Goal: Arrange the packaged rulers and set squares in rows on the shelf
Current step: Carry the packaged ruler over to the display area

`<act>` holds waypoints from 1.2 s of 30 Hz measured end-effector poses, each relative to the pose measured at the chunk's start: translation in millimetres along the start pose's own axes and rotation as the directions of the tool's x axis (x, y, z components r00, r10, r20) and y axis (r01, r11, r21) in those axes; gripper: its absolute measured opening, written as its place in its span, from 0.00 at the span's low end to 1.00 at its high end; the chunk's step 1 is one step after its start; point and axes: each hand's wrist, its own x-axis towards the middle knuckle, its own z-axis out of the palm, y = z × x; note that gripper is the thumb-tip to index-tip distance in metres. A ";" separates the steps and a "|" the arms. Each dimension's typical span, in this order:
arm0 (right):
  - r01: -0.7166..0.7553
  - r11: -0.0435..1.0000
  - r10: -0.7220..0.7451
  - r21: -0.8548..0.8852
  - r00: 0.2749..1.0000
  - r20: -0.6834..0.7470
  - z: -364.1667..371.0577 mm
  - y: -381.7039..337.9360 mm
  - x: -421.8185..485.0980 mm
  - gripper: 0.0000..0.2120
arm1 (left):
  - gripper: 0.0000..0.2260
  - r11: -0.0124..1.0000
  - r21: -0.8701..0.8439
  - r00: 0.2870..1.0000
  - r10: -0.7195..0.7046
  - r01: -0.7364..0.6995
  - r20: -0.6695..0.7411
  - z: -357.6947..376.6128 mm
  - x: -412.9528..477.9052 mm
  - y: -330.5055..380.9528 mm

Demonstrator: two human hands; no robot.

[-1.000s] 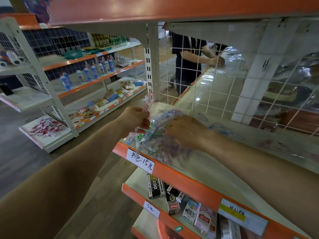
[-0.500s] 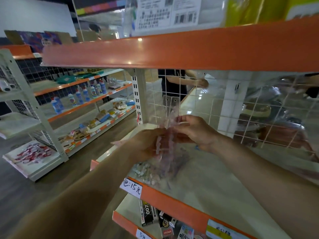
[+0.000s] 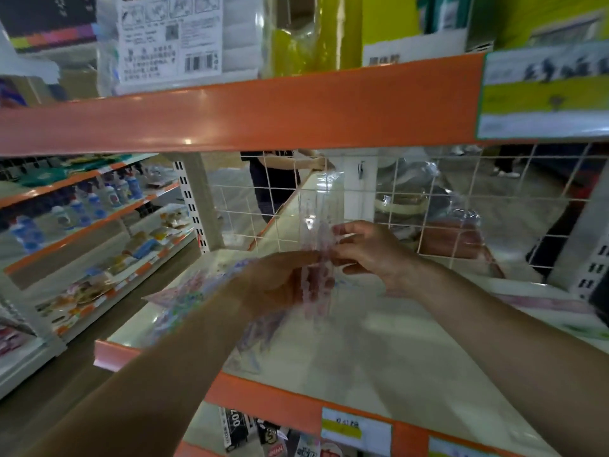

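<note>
- The left hand (image 3: pixel 280 283) and right hand (image 3: pixel 370 257) meet above the shelf (image 3: pixel 379 361), with one clear packaged ruler set (image 3: pixel 321 209) between them.
- The packet stands nearly upright. Its clear top rises above both hands in front of the wire grid (image 3: pixel 435 206), and its patterned lower part hangs down past the left palm.
- The left grip closes on the packet's left edge about halfway down, thumb and forefinger reaching up to it.
- The right grip pinches the right edge at the same height. Its upper fingers (image 3: pixel 346 228) lie straighter across the film, and the lower ones are curled. Blur hides the exact fingertip contact.
- The packet's bottom end is too smeared to tell whether it touches the shelf.
- A loose pile of patterned packets (image 3: pixel 194 293) lies flat on the shelf at its left front corner, under the left wrist and forearm.
- An orange front strip (image 3: pixel 263 399) edges the shelf and carries a price label (image 3: pixel 356 428).
- Another person (image 3: pixel 273 179) stands beyond the grid.
</note>
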 end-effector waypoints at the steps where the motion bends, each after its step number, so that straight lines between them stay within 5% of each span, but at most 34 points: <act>1: -0.012 1.000 0.012 -0.002 1.000 -0.024 -6.1 0.8 -3.0 0.15 | 0.10 1.000 0.000 1.000 0.001 -0.001 0.021 6.9 3.6 -0.5; 8: -0.039 0.998 0.047 0.053 0.986 -0.159 -59.7 1.6 -31.7 0.05 | 0.09 0.995 0.082 0.999 -0.048 0.050 -0.019 49.1 29.2 -8.4; 10: 0.036 0.999 -0.036 -0.003 0.963 -0.267 -78.4 3.0 -43.1 0.04 | 0.09 0.989 0.115 0.992 -0.078 0.090 -0.104 57.4 37.9 -9.9; 12: 0.171 0.957 -0.246 -0.235 0.908 -0.340 -97.1 9.0 -54.4 0.04 | 0.08 0.988 0.109 0.986 -0.091 0.106 -0.141 69.1 43.4 -9.8; 14: 0.287 0.799 -0.481 -0.529 0.832 -0.276 -109.7 17.2 -65.9 0.03 | 0.13 0.992 0.079 0.992 -0.092 0.099 -0.088 85.3 46.5 -9.9; 16: 0.337 0.534 -0.668 -0.776 0.731 -0.142 -116.9 26.8 -76.9 0.04 | 0.20 0.993 0.098 0.997 -0.070 0.067 0.024 106.7 48.9 -9.7; 18: 0.294 0.296 -0.724 -0.909 0.689 -0.013 -123.8 31.7 -86.3 0.09 | 0.18 0.982 0.191 0.994 -0.034 0.014 0.102 130.4 51.7 -12.5; 20: 0.257 0.221 -0.699 -0.941 0.714 0.030 -135.1 34.9 -94.1 0.12 | 0.07 0.963 0.268 0.991 -0.013 -0.024 0.137 150.9 54.9 -16.6; 23: 0.278 0.305 -0.651 -0.911 0.759 0.013 -159.8 41.7 -107.5 0.07 | 0.05 0.945 0.326 0.993 0.004 -0.042 0.118 166.7 64.6 -24.3; 26: 0.168 0.627 -0.552 -0.761 0.785 -0.281 -194.3 41.4 -128.8 0.11 | 0.07 0.881 0.465 0.992 0.040 -0.091 0.119 176.0 72.2 -29.0; 30: -0.156 0.854 -0.126 -0.496 0.864 -0.488 -234.9 46.9 -150.7 0.15 | 0.09 0.743 0.646 0.979 0.067 -0.178 0.193 190.7 80.9 -37.2; 36: -0.312 0.941 0.192 -0.131 0.811 -0.553 -255.4 61.0 -179.1 0.08 | 0.08 0.669 0.704 0.963 0.069 -0.237 0.259 207.7 94.4 -52.2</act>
